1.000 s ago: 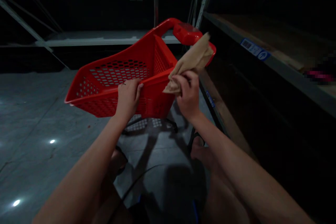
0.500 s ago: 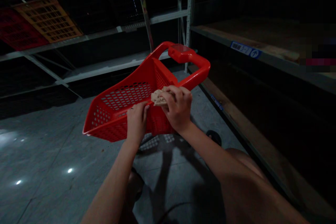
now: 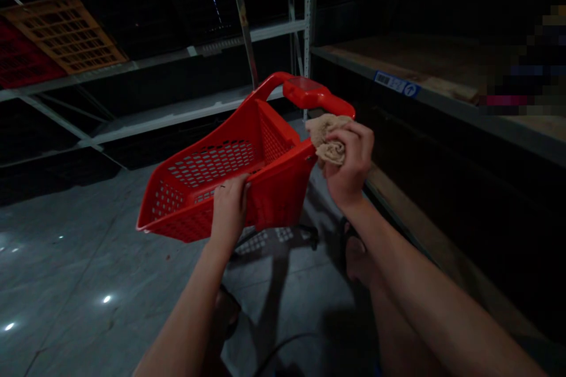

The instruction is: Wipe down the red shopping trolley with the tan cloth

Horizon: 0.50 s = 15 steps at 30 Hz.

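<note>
A red plastic shopping cart point(image 3: 276, 200) stands before me, its perforated basket reaching left and its looped handle point(image 3: 305, 93) at the upper right. My left hand point(image 3: 230, 206) is closed over the near rim of the basket. In my right hand point(image 3: 351, 162) is a crumpled beige cloth point(image 3: 329, 138), gripped by its right side. The cloth lies against the near side of the handle and hides part of it. The undersides of both hands' fingers are partly hidden.
Metal racking point(image 3: 177, 109) runs behind the cart, bearing an orange crate point(image 3: 66, 32) and a dark red crate point(image 3: 26, 53). A wooden shelf with a blue label point(image 3: 397, 84) borders the right side. My feet stand on a grey tiled floor point(image 3: 88, 259).
My right hand has slid the cloth from the basket's near rim right and up to the handle. My left hand stays on the rim. The view has shifted slightly.
</note>
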Available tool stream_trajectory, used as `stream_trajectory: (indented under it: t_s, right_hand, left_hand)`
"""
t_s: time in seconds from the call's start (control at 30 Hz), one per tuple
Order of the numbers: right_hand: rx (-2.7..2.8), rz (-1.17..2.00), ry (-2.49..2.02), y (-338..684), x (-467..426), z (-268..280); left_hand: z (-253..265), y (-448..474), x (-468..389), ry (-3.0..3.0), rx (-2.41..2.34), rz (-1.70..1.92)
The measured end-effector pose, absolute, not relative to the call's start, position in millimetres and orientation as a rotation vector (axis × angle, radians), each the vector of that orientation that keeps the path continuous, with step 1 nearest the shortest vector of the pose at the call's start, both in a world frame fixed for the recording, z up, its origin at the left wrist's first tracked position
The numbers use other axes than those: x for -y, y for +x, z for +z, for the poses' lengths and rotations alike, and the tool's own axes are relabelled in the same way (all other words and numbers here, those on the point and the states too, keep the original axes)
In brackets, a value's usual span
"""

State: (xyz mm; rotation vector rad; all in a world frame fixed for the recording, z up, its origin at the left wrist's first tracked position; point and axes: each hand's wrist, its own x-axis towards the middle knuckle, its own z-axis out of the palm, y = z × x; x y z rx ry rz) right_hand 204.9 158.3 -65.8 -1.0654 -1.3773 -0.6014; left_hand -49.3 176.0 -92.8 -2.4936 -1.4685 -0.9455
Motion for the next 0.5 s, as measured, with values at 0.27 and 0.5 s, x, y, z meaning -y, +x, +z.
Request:
stream_trajectory:
  t_s: [0.27,0.5]
  right_hand:
    - [1.345,-0.032,-1.231,142.9,-136.3,-138.0]
    - [1.192,0.252,-1.374,129.4,-134.9,-165.9]
  left_hand:
    - [-87.5,-53.9,-176.6,-2.421,1.52,-0.849]
    - [-85.3,-91.7,-187.4,-2.317,1.707,-0.822]
